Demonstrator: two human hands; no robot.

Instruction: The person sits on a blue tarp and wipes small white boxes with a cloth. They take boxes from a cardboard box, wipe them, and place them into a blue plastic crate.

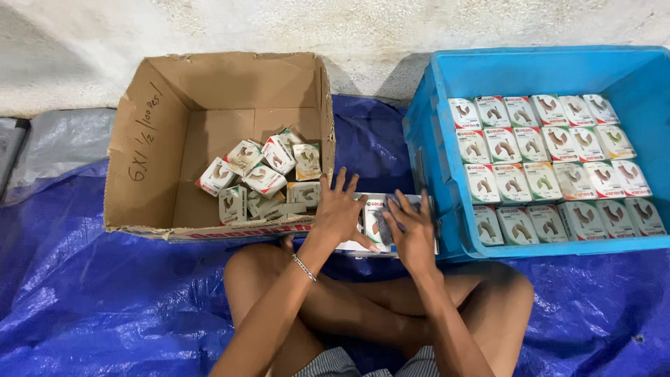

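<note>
Your left hand (338, 209) lay spread and your right hand (412, 234) curled on small boxes (377, 222) between cardboard carton (150, 139) and blue crate (642, 77). Four neat rows (551, 167) were packed; a loose pile (262, 178) remained.

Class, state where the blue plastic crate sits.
In the head view, the blue plastic crate sits on the right, beside the right hand, across from the brown cardboard box.
</note>
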